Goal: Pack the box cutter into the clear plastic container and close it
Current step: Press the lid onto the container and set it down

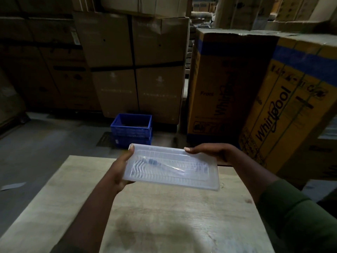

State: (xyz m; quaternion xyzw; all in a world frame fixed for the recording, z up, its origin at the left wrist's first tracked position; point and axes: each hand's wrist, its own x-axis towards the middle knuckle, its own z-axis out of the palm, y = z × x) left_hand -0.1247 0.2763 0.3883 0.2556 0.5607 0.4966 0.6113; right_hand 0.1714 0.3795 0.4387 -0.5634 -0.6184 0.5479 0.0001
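I hold a clear plastic container (pixel 182 177) with its lid on, raised above the far part of a wooden table (pixel 164 216). Through the lid shows the box cutter (pixel 160 163), a dark and pale shape lying lengthwise inside. My left hand (pixel 121 170) grips the container's left end, thumb on the top corner. My right hand (pixel 209 152) grips the far right edge, fingers along the rim. The lower part of the container is hidden under the lid.
A blue plastic crate (pixel 132 129) stands on the floor beyond the table. Tall cardboard boxes (pixel 135 66) rise behind it, and yellow Whirlpool cartons (pixel 273 110) stand close on the right. Grey floor (pixel 36 152) lies on the left.
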